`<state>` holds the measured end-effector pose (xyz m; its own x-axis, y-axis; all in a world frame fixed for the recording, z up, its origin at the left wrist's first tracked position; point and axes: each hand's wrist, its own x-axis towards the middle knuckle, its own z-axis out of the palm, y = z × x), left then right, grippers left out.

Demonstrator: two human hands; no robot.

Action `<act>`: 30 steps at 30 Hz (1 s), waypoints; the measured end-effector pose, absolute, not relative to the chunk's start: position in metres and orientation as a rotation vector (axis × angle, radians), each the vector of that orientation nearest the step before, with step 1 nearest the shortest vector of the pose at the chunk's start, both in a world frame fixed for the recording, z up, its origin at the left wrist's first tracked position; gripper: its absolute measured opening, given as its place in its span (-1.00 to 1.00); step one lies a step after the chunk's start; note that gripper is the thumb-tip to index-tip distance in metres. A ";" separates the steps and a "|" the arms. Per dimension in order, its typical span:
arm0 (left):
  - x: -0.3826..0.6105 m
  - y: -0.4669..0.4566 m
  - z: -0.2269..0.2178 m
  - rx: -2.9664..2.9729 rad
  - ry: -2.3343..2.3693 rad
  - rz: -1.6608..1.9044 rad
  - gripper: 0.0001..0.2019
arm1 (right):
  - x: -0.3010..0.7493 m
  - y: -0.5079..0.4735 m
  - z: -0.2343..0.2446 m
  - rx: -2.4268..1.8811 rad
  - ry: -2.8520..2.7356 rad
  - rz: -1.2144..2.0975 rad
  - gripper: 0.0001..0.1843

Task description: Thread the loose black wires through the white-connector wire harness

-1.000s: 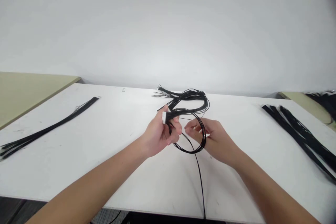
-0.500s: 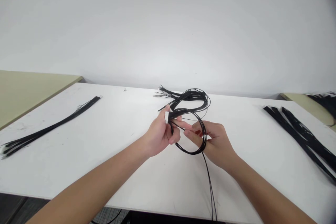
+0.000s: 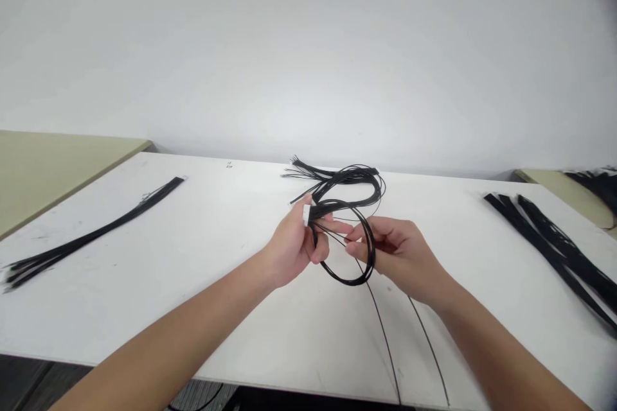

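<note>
left hand (image 3: 292, 249): clenched on the black wire harness (image 3: 355, 173) just behind its white connector (image 3: 306, 213); the thumb is on top and the connector pokes out above the fist.
right hand (image 3: 402, 255): fingers curled, with the fingertips pinching thin wires at the lower loop's right side; sits at 3 o'clock from the left hand, and the fingertips of the two hands nearly touch.
harness place: held up over the middle of the white table (image 3: 216, 282), between both hands, and coiled in a rough figure-eight.
long axis: about 12 to 6 o'clock; the upper loop is at 12 o'clock from the hands and the lower loop hangs between them.
stray ends (image 3: 301, 168): fan out at 11 o'clock from the connector, on the far side.
loose strands (image 3: 384, 334): two thin wires run from under the right hand toward 5 o'clock and off the near table edge.
nearer hand: both are on the harness; the left has the connector end and the right has the loop and strands.
left wire bundle (image 3: 96, 229): lies straight on the table at 9 o'clock, well apart, untouched.
right wire bundles (image 3: 554, 249): lie at 3 o'clock, well apart, untouched.
</note>
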<state>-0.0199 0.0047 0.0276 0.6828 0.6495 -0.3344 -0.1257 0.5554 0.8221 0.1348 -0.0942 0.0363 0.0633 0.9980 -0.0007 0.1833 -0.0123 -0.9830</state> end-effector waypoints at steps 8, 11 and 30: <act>-0.017 0.005 0.029 0.930 0.747 0.454 -0.58 | 0.157 -0.097 0.052 -0.893 -0.806 1.309 -0.95; -0.017 0.003 0.030 1.016 0.743 0.397 -0.56 | 0.157 -0.098 0.055 -0.772 -0.698 1.326 -0.91; -0.022 -0.006 0.033 1.518 0.658 0.367 -0.40 | 0.173 -0.094 0.058 -0.849 -0.560 0.691 -0.82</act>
